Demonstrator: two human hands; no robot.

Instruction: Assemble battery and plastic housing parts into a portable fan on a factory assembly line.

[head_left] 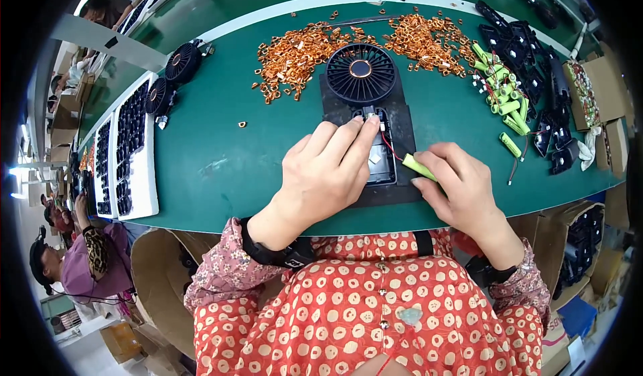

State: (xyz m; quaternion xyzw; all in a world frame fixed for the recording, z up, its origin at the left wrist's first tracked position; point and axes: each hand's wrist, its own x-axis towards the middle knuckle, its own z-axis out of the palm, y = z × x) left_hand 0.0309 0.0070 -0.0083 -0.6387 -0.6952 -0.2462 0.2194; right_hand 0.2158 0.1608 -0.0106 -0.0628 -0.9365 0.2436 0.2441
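Observation:
A black handheld fan (360, 72) lies on a dark mat (406, 135), its round grille toward the far side and its handle opened to a hollow inside. My left hand (328, 168) is over the handle, fingertips pressed together on the small parts just below the grille. Between the thumb and fingers of my right hand (459, 182) is a light green cylindrical battery (419, 167), held beside the handle. Thin red wires (390, 143) run from the battery to a small white connector near my left fingertips. My left thumb is mostly hidden.
Orange metallic pieces (295, 58) lie in two heaps around the grille. More green batteries (499, 85) and black plastic shells (519, 41) are piled at right. Two fans (183, 63) stand at left beside white trays (142, 192) of black parts. Cardboard boxes (157, 275) sit below the table edge.

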